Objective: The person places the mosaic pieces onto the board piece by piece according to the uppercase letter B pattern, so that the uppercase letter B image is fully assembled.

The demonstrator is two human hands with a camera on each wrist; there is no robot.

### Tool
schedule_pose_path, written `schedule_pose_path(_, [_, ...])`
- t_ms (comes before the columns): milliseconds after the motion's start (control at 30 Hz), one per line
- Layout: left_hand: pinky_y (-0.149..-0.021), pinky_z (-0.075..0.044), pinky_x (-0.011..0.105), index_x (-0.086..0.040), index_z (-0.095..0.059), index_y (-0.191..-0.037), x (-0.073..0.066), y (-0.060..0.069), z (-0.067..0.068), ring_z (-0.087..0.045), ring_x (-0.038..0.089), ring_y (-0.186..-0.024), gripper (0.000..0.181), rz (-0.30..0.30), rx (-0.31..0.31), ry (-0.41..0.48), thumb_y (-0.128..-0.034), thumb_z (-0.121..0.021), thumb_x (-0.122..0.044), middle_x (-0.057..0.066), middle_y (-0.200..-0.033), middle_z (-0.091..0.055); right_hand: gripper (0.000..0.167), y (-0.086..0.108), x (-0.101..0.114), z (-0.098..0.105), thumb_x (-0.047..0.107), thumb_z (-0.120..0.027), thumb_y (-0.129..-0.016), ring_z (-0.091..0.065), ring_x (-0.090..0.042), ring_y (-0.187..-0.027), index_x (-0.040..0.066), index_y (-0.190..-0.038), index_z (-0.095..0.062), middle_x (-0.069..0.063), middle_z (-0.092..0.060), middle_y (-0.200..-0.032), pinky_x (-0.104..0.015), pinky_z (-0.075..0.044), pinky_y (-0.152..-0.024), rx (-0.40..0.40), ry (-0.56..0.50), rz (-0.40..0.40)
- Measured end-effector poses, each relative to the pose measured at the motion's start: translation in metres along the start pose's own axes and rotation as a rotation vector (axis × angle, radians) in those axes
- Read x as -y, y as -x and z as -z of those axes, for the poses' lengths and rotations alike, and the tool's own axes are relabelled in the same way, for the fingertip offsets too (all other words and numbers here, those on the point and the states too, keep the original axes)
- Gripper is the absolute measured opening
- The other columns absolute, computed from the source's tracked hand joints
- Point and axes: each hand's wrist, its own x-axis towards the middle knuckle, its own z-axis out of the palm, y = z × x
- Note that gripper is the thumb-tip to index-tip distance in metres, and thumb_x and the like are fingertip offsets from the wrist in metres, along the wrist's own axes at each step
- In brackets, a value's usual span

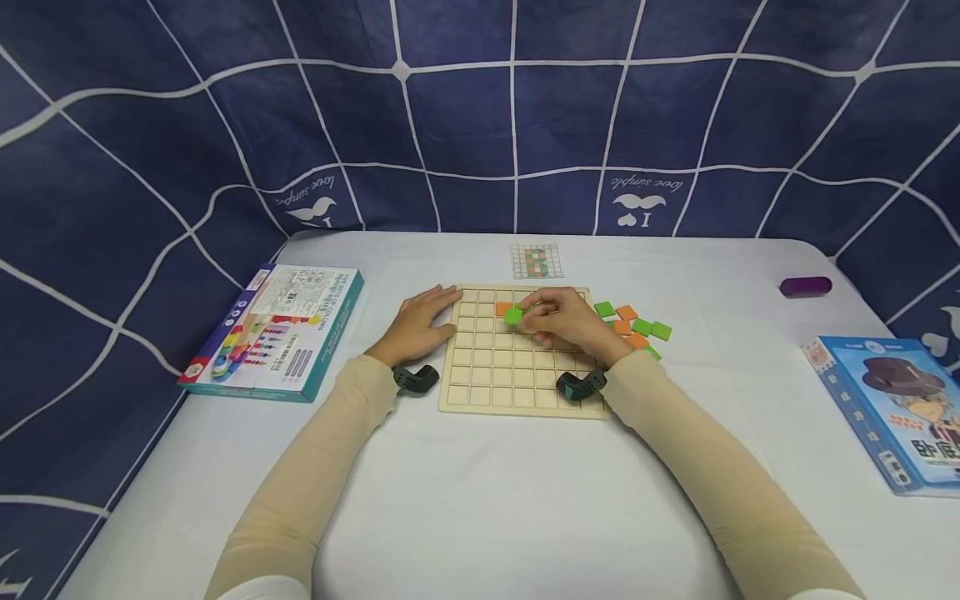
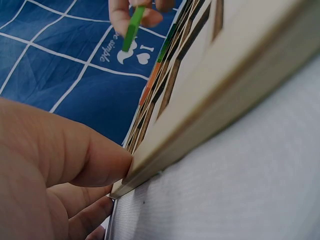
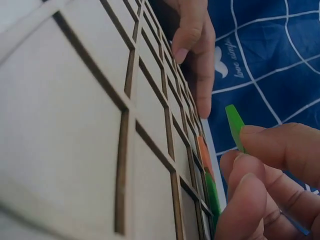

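A wooden grid board (image 1: 480, 375) lies flat on the table. My left hand (image 1: 422, 323) rests at its left edge, fingers extended, and the thumb (image 2: 102, 157) touches the rim in the left wrist view. Above the board's upper part, my right hand (image 1: 566, 321) pinches a green square tile (image 3: 234, 125) between thumb and fingertips; the tile is tilted and apart from the grid. An orange tile (image 1: 503, 309) sits in an upper cell. Beside it is a green tile (image 3: 212, 195), mostly hidden by the right hand in the head view.
Loose green and orange tiles (image 1: 626, 312) lie right of the board. A small pattern card (image 1: 537, 262) is behind it. A teal-edged box (image 1: 285, 333) stands left, a blue box (image 1: 892, 408) right, and a purple case (image 1: 806, 287) at the back right.
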Motion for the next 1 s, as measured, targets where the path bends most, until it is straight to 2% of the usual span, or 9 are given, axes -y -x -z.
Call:
schedule_pose_path(300, [-0.133, -0.013, 0.053, -0.003, -0.044, -0.165, 0.000, 0.000, 0.000, -0.023, 0.034, -0.165, 0.069, -0.012, -0.004, 0.000, -0.0992, -0.058, -0.020, 0.014, -0.173, -0.038, 0.031, -0.013, -0.002, -0.007, -0.001, -0.074, -0.099, -0.063, -0.013, -0.063, -0.009, -0.128, -0.068, -0.004, -0.072, -0.086, -0.022, -0.056, -0.055, -0.001, 0.120, -0.012])
schedule_pose_path(600, [-0.134, -0.012, 0.053, -0.004, -0.043, -0.165, -0.001, 0.000, 0.001, -0.023, 0.034, -0.165, 0.070, -0.003, 0.000, -0.003, -0.0988, -0.058, -0.020, 0.013, -0.174, -0.037, 0.028, -0.016, 0.003, -0.012, 0.002, -0.078, -0.096, -0.059, -0.011, -0.056, -0.005, -0.122, -0.072, -0.003, -0.069, -0.080, -0.021, -0.054, -0.053, -0.010, 0.253, -0.032])
schedule_pose_path(1000, [-0.134, -0.012, 0.053, -0.003, -0.043, -0.165, -0.003, 0.001, 0.001, -0.022, 0.034, -0.165, 0.070, -0.009, 0.001, 0.000, -0.0987, -0.058, -0.020, 0.014, -0.174, -0.037, 0.029, -0.017, 0.006, -0.016, 0.000, -0.078, -0.096, -0.059, -0.011, -0.059, -0.006, -0.124, -0.072, -0.002, -0.067, -0.082, -0.022, -0.053, -0.055, -0.011, 0.321, -0.034])
